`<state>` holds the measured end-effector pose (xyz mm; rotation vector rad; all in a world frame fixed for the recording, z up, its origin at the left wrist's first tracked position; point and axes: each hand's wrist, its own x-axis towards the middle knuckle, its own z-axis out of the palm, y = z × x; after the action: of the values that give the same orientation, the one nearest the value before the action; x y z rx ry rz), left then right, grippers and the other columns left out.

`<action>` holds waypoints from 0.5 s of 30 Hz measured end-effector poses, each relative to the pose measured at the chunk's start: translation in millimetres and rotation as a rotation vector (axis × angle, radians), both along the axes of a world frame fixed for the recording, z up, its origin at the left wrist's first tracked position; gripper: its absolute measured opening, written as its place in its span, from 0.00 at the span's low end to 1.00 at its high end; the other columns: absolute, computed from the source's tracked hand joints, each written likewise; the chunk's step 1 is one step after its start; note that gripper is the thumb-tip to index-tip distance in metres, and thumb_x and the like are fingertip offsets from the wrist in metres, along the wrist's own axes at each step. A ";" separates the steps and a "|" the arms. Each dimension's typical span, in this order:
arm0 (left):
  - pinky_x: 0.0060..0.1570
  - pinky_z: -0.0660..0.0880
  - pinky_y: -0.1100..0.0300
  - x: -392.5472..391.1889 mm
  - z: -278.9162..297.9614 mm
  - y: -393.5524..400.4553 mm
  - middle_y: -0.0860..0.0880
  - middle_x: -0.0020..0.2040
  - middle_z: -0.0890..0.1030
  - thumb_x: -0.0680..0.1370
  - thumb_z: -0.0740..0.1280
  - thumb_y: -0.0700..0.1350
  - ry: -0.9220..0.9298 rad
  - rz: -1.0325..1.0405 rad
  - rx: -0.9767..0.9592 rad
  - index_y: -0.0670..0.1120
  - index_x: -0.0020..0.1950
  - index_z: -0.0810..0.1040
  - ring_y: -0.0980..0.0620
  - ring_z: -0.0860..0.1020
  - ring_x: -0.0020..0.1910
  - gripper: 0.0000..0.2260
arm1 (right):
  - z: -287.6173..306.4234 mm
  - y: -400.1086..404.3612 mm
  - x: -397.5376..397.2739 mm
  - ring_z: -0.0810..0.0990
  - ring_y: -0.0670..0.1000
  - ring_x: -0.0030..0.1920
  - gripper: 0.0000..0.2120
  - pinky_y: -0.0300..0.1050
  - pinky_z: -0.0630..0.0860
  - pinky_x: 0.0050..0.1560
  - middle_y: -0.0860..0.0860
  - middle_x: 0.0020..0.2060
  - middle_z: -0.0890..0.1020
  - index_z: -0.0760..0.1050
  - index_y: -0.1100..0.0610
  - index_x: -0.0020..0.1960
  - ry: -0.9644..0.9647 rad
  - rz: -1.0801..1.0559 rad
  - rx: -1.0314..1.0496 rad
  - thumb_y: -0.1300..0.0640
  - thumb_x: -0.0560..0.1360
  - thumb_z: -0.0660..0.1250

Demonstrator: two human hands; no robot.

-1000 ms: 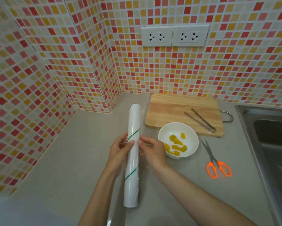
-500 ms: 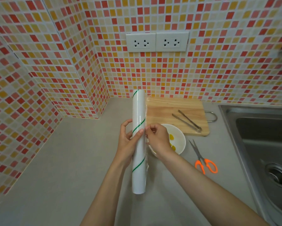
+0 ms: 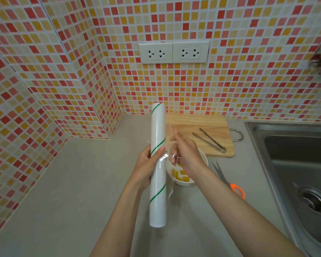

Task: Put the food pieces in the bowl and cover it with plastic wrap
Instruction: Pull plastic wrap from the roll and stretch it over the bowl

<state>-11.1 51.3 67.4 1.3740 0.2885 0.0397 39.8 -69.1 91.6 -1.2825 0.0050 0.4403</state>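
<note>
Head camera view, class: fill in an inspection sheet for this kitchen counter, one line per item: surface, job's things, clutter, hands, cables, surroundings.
Surface: grey counter, nothing spilled that I can see.
Job's things: white bowl holding yellow food pieces, partly hidden by the right hand; plastic wrap roll held above the counter, a clear sheet started off its right side.
Clutter: metal tongs lying on the wooden cutting board; orange-handled scissors on the counter right of the bowl.
Hands: left hand gripping the roll; right hand pinching the film edge.
Cables: nothing seen.
Surroundings: tiled wall with two double sockets; steel sink to the right.
</note>
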 end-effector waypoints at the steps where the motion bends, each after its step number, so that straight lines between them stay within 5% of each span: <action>1: 0.36 0.77 0.60 0.6 -0.2 -1.7 0.49 0.37 0.82 0.75 0.66 0.49 0.003 -0.019 0.006 0.48 0.52 0.79 0.52 0.79 0.34 0.08 | 0.2 -1.2 2.3 0.68 0.50 0.18 0.13 0.37 0.65 0.21 0.49 0.18 0.68 0.73 0.57 0.41 -0.029 0.008 -0.020 0.48 0.77 0.60; 11: 0.32 0.79 0.57 7.9 2.1 -10.2 0.47 0.37 0.82 0.73 0.69 0.53 0.065 -0.048 -0.151 0.48 0.55 0.74 0.48 0.81 0.35 0.15 | -3.8 -5.3 4.7 0.65 0.41 0.21 0.14 0.35 0.64 0.25 0.47 0.22 0.68 0.70 0.52 0.34 -0.391 -0.443 -0.215 0.57 0.78 0.59; 15: 0.32 0.77 0.60 13.1 -1.1 -6.5 0.49 0.38 0.80 0.72 0.71 0.52 0.042 -0.024 -0.081 0.50 0.51 0.77 0.53 0.79 0.33 0.11 | -2.4 -11.1 5.6 0.66 0.48 0.26 0.12 0.41 0.64 0.29 0.48 0.24 0.69 0.72 0.55 0.38 -0.470 -0.484 -0.265 0.55 0.79 0.58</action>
<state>1.9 44.8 66.3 1.2985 0.3061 -0.0204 45.4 -80.2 89.2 -1.5638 -0.0216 -0.2910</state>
